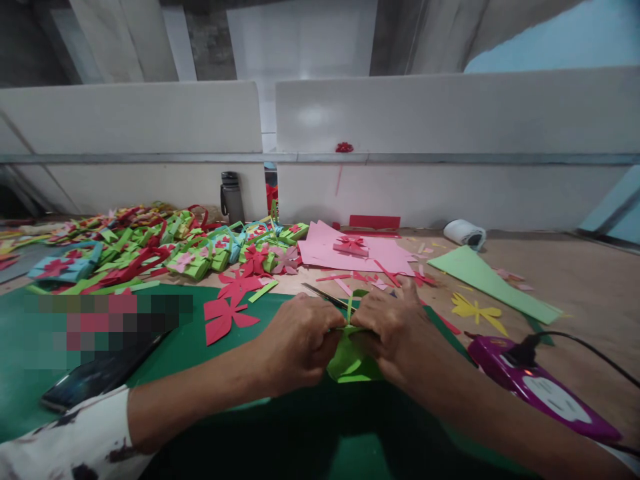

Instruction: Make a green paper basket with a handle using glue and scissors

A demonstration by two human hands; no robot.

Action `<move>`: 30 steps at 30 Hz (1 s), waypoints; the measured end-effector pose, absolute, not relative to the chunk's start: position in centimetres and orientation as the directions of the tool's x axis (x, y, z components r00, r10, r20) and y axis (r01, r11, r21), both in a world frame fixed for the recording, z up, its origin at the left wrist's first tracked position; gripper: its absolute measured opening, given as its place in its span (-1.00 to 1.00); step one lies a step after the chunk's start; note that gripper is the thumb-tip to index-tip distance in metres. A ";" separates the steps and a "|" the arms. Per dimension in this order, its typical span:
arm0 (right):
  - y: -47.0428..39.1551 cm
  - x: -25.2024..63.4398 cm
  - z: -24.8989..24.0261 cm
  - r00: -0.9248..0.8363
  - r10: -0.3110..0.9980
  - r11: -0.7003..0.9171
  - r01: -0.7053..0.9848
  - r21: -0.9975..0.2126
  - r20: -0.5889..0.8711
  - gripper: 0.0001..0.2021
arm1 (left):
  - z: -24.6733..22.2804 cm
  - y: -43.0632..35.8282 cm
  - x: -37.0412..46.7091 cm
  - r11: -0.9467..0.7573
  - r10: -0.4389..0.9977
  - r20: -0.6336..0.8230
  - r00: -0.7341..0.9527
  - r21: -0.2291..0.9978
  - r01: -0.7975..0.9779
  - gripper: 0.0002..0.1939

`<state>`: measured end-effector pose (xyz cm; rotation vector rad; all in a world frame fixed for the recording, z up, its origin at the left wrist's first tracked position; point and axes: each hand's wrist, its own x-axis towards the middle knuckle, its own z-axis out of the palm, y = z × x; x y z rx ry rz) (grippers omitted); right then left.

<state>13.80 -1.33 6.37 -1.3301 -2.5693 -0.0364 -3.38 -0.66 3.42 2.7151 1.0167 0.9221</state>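
Low over the green cutting mat [300,427], both hands grip one small folded piece of light green paper [353,370], with a narrow green strip rising between them. My left hand [300,337] has its fingers closed on the paper's left upper edge. On the right side, my right hand [395,327] pinches the same paper, its fingertips partly hidden behind it. A pair of scissors [323,293] lies just beyond the hands, partly covered by them. Red paper flower cut-outs [230,320] rest on the mat left of my left hand.
Finished-looking paper bags [197,260] heap at the back left, near a dark bottle [231,198]. Pink sheets [375,252] and a light green sheet [493,280] lie behind. A purple power strip [540,390] with its cord sits right; a phone [100,373] lies left.
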 end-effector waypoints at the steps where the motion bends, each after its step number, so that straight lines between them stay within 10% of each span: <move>1: -1.3 13.8 6.4 -0.554 0.800 0.585 0.807 -0.089 0.230 -0.83 | 3.6 -0.6 -3.5 -0.774 0.625 0.479 0.617 0.273 0.572 -0.87; 19: -1.2 13.8 5.9 -0.577 0.788 0.608 0.785 -0.120 0.216 -0.83 | 5.9 -1.5 -4.1 -0.751 0.658 0.062 0.750 0.113 0.650 -0.74; 30: -1.1 13.7 5.8 -0.572 0.789 0.602 0.793 -0.094 0.223 -0.83 | 5.0 -1.7 -4.0 -0.771 0.531 0.242 0.812 -0.258 0.582 -0.84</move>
